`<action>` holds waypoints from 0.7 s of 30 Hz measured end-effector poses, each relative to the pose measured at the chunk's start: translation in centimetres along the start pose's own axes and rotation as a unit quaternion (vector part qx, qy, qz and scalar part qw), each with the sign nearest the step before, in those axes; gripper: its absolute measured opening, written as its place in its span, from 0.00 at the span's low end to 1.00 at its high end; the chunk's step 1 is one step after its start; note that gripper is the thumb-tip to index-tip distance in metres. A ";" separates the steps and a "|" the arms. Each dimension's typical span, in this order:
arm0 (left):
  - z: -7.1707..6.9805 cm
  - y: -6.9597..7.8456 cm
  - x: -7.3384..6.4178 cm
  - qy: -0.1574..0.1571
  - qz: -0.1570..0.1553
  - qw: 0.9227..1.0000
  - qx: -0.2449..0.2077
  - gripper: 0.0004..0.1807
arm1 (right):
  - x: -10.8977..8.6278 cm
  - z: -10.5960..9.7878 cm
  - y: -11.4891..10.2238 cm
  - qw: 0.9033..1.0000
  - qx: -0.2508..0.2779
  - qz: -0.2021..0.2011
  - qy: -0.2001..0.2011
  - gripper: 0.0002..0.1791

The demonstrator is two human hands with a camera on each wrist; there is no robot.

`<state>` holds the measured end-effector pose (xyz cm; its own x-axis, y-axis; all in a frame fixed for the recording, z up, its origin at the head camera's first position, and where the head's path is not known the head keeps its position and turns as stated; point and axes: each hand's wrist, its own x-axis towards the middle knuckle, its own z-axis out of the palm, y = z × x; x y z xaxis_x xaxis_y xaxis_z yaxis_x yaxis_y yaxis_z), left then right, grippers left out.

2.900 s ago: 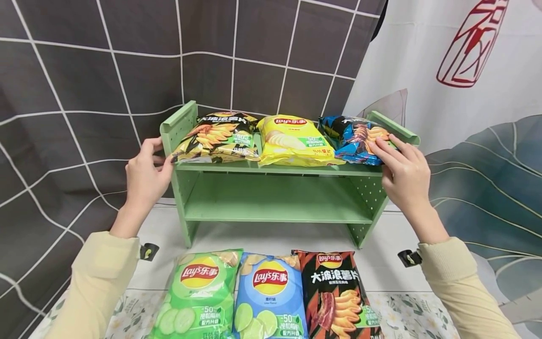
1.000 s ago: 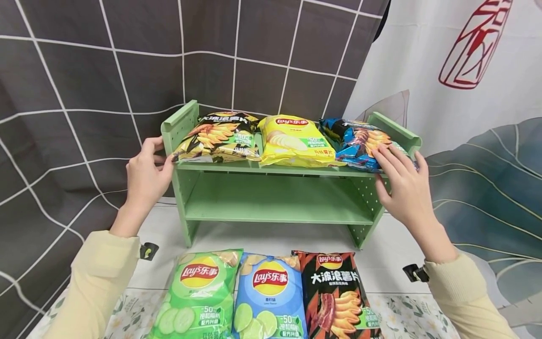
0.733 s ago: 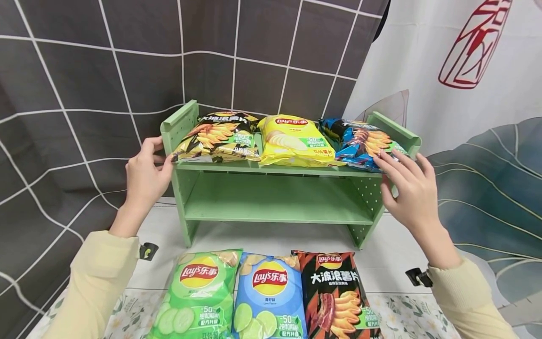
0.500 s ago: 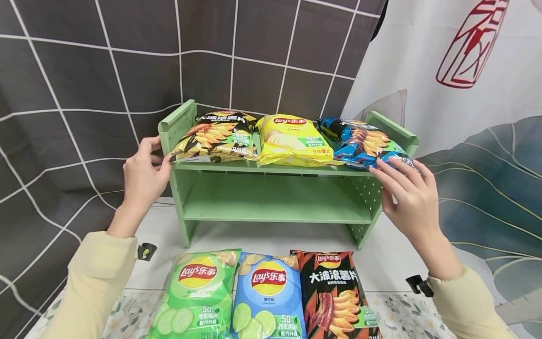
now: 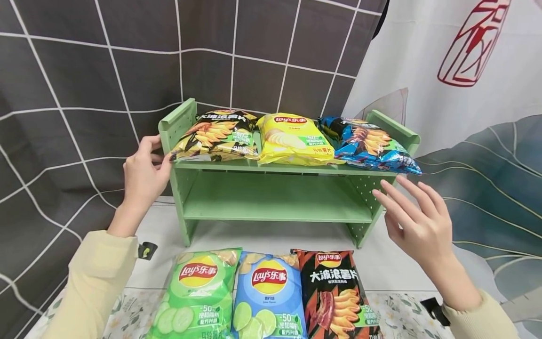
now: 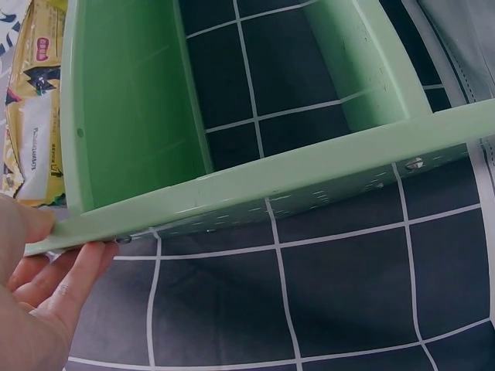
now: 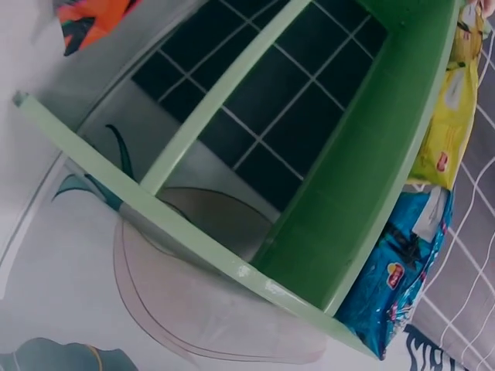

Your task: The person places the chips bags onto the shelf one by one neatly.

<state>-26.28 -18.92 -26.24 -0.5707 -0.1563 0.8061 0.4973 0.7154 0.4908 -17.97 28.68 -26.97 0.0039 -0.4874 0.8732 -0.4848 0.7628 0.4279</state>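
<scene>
Head view: at frame left, my left hand (image 5: 144, 174) pinches the green rack (image 5: 277, 202), likely steadying it, my right hand (image 5: 423, 226) loosely spread, empty.

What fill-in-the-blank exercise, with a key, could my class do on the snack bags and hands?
On top of the green rack, the yellow bag lies between the black-and-gold bag and the mostly ____ one.
On the table, the light-blue bag lies between the red-and-black bag and the ____ one.
The left hand grips the rack, while the right hand holds ____.
Missing words: blue; green; nothing.
</scene>
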 end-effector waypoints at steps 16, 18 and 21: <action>0.0 -0.1 -0.1 0.001 -0.001 1.000 0.009 0.19 | -1.5 -1.3 -4.5 0.997 0.030 -0.060 0.050 0.15; 0.1 -0.2 -0.1 0.003 0.002 1.000 0.009 0.19 | -1.7 -1.5 -5.2 0.997 0.039 -0.057 0.043 0.15; 0.2 -0.3 0.0 0.006 0.007 1.000 0.008 0.19 | -1.8 -1.9 -6.1 0.997 0.045 -0.056 0.042 0.15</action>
<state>-26.53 -18.98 -26.42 -0.5564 -0.1541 0.8165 0.4943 0.7284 0.4744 -13.35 25.70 -30.77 0.1349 -0.5274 0.8388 -0.5529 0.6624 0.5055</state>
